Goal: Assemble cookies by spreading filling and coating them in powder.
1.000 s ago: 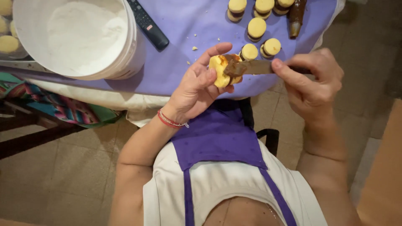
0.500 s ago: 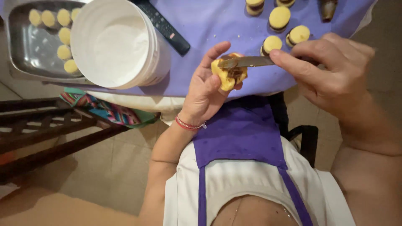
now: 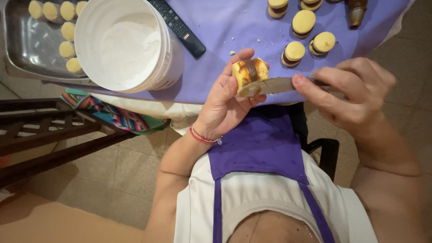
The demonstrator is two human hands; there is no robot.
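Holding a small round yellow cookie (image 3: 249, 72) between thumb and curled fingers, the left hand (image 3: 227, 101) sits just off the table's near edge, above the purple apron (image 3: 261, 144). Cookie tilted, a brown smear of filling across its top face. Fingers clamped on it; the lower ones are hidden behind the cookie and blade.

Right hand (image 3: 355, 96) grips a table knife (image 3: 265, 86), forefinger stretched along the top of the blade, other fingers folded around the handle. Handle itself hidden inside the fist. Blade lies flat against the cookie's underside edge, touching it; the blade carries a brownish film.

On the lilac tablecloth (image 3: 225, 27): filled sandwich cookies (image 3: 303, 31) in a loose group beyond the hands, the farthest ones cut off by the top edge. A brown object (image 3: 356, 11) at top right, mostly out of frame, kind hard to make out. White bucket (image 3: 123, 45) with white powder stands at left, its rim clipped at the top. Black remote control (image 3: 177, 27) lies just beside the bucket. Metal tray (image 3: 27, 49) with plain yellow cookie halves (image 3: 67, 31) behind the bucket, partly hidden by it and cropped at left.

Striped cloth (image 3: 112, 114) hangs below the table edge. Dark wooden frame (image 3: 49, 139) lower left, only partly seen.
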